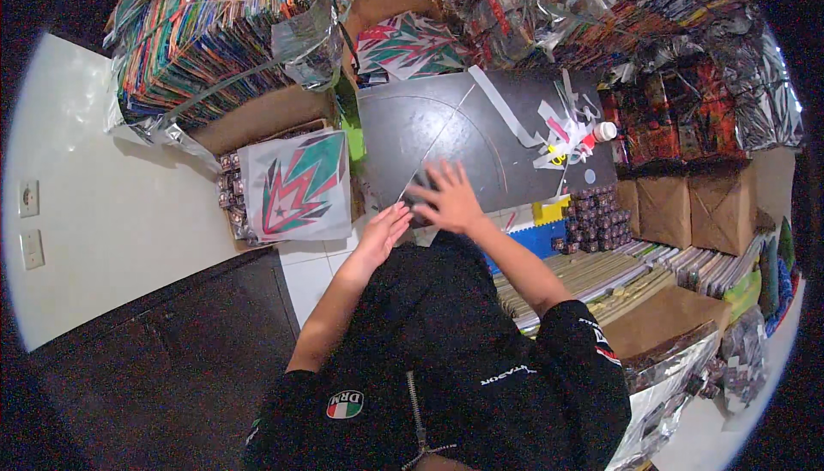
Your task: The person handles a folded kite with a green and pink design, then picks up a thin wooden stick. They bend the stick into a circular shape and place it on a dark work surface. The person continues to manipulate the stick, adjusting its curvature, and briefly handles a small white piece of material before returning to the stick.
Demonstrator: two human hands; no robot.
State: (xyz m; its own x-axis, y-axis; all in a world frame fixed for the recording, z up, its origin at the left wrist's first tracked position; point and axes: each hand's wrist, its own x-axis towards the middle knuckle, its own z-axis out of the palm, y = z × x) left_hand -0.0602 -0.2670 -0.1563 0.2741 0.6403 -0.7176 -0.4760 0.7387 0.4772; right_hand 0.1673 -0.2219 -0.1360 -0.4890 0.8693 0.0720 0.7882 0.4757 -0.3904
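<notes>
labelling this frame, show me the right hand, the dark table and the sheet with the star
right hand [457, 202], head view, middle
dark table [468, 141], head view, bare top
star sheet [298, 186], head view, printed middle

A smooth, dark tabletop [412, 132] is seen at upper centre, its semi-glossy finish marked by reflected light. Thin, matt-looking paper is suggested by the printed sheet [300, 201] at left. The thick stack [227, 21] at upper left is partly covered in glossy, crinkled plastic wrap [311, 46]. Matt brown cardboard is seen in the boxes [721, 209] at right. The black cloth shirt [532, 385] at lower centre is fitted with a metallic-looking zip [415, 407].
</notes>
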